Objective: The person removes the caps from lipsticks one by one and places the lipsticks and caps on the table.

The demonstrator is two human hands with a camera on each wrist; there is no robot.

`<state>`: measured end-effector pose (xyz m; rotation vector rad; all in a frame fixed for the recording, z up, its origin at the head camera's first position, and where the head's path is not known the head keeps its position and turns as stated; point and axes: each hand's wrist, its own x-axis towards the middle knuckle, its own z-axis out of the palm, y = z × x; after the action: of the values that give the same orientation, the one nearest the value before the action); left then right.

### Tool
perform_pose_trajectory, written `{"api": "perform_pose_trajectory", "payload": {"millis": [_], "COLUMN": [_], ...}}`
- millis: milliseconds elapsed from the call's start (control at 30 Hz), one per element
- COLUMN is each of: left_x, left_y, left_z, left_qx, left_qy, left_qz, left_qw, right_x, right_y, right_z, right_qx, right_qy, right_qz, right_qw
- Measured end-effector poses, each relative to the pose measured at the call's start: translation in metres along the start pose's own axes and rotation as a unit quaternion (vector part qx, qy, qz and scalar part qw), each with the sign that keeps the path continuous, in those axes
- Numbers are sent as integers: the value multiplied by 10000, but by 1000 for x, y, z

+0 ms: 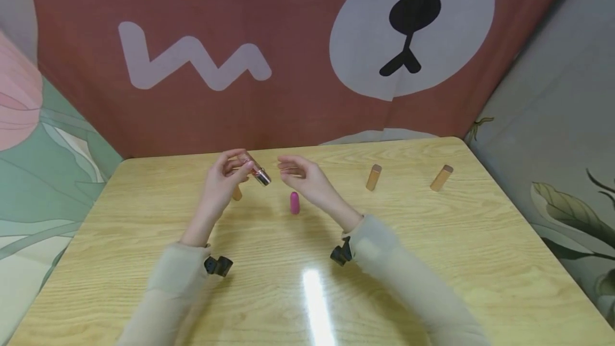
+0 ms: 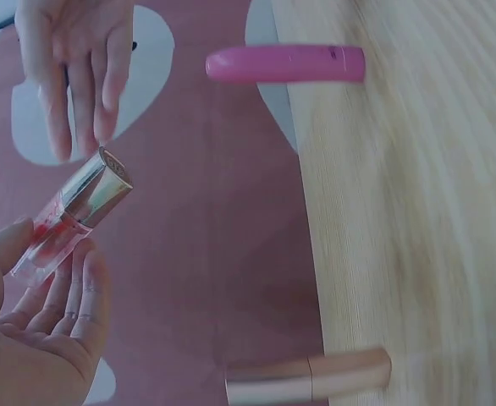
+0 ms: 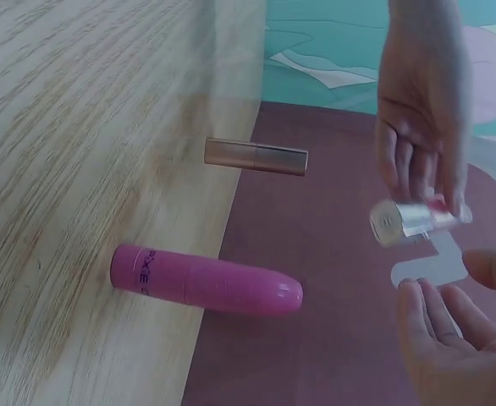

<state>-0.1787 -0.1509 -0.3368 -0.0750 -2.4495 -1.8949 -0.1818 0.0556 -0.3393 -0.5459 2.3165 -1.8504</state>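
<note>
My left hand [image 1: 223, 180] pinches a lipstick [image 2: 74, 216] between thumb and fingers, raised over the back of the table. Its body is clear with red inside, and its shiny metallic end [image 1: 262, 177] points down and to the right in the head view. Facing it across a small gap, my right hand [image 1: 307, 180] has loosely bent fingers and holds nothing. On the table between the hands stands a pink tube [image 3: 206, 281] with dark lettering near its base. A rose-gold lipstick tube [image 3: 256, 157] stands close to my left hand, partly hidden by it in the head view.
Two more rose-gold tubes stand to the right, one nearer [image 1: 373, 178] and one farther [image 1: 441, 178]. Behind the wooden table [image 1: 269, 292] hangs a brown cloth [image 1: 288, 116] with a cartoon face. Patterned cloths flank it left and right.
</note>
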Motion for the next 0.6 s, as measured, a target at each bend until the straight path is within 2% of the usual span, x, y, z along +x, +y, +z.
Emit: {"api": "perform_pose_trajectory", "payload": {"millis": [300,600], "left_x": [4,5], "left_y": [5,7], "left_z": [22,35], "left_qx": [-463,-824], "left_qy": [-273,-270], "left_qz": [131,207], "left_qw": [9985,9960], "right_x": [2,5], "right_y": [1,4], "right_z": [6,4], "right_qx": [-410,-668], "right_qy": [-101,91], "right_qz": [48,129], "right_qw": [9991,9976]}}
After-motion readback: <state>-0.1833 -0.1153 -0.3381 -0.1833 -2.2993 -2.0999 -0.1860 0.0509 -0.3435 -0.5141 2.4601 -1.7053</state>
